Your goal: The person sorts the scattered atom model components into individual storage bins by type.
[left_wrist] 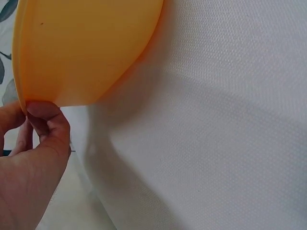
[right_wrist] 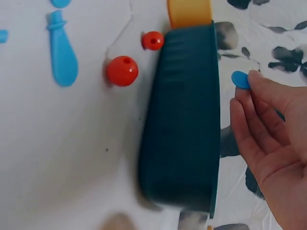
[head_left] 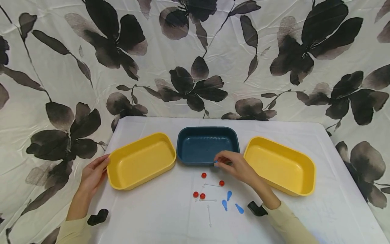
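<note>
My left hand (head_left: 92,174) pinches the rim of the left yellow tray (head_left: 141,161) at its outer end. In the left wrist view, thumb and fingers stand on either side of that rim. Above the front edge of the dark blue tray (head_left: 208,130), my right hand (head_left: 236,166) pinches a small light-blue plastic piece (right_wrist: 241,80) between thumb and fingertips. Only its rounded end shows; the rest is hidden by the fingers. Three similar blue bulb-shaped pieces (head_left: 239,208) lie on the table in front of the right forearm.
Several red beads (head_left: 202,196) with holes lie in front of the blue tray. Among them are thin white sticks (head_left: 209,216). A second yellow tray (head_left: 280,166) stands at the right, behind the right forearm. Floral cloth (head_left: 195,67) hangs behind the white table (head_left: 158,217).
</note>
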A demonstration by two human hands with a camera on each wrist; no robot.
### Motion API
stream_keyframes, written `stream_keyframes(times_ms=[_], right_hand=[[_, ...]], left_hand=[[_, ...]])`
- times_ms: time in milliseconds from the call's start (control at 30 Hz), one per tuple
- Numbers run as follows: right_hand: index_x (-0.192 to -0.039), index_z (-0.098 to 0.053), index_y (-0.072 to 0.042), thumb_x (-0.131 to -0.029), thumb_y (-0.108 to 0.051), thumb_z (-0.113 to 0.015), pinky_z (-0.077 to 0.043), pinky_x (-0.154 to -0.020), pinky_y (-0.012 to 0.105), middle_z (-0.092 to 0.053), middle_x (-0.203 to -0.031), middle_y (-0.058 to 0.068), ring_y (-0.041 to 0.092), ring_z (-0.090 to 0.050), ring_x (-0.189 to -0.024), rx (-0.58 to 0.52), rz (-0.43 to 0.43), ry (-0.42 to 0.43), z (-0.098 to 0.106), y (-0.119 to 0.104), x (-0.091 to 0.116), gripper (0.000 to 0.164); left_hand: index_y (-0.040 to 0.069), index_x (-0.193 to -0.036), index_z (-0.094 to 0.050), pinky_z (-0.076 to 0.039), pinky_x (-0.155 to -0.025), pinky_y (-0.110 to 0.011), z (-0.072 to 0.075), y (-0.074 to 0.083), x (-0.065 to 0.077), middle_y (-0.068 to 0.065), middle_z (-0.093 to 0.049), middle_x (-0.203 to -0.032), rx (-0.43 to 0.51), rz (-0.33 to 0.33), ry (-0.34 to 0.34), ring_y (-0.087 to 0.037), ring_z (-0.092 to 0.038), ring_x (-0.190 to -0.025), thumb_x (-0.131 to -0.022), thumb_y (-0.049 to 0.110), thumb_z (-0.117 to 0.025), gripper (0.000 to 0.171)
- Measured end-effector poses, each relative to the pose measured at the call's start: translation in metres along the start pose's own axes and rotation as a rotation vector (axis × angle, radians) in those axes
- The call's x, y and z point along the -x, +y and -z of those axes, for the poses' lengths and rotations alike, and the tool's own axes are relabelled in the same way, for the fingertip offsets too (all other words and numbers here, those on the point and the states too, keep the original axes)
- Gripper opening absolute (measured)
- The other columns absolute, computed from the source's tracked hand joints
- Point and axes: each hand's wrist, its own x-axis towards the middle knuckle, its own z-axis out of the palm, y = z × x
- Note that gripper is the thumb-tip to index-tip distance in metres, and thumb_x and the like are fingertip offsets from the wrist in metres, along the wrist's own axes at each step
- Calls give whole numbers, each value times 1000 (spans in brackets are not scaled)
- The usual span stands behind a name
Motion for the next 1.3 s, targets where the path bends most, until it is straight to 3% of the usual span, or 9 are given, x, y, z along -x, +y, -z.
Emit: stream_keyframes(times_ms=[667, 1300], right_hand=[[-106, -72, -5, -93, -9, -76, -60, -83, 28, -72, -95, -1, 13, -67, -86, -86, -48, 73, -13, -2, -30, 15], [-109, -73, -8, -95, -12, -75, -59, -84, 28, -72, -96, 0, 13, -67, -86, -165, -112, 88, -31, -6, -60, 15]], left_hand=[[19, -141, -59, -54, -79, -11, -1, 0, 1, 16, -59, -111, -6, -32, 8, 4, -61, -94, -99, 39, -69, 48], [20, -149, -54, -53, -78, -9, -3, 1, 2, 17, -57, -113, -34, 27, 39, 0, -57, -100, -99, 40, -67, 55]])
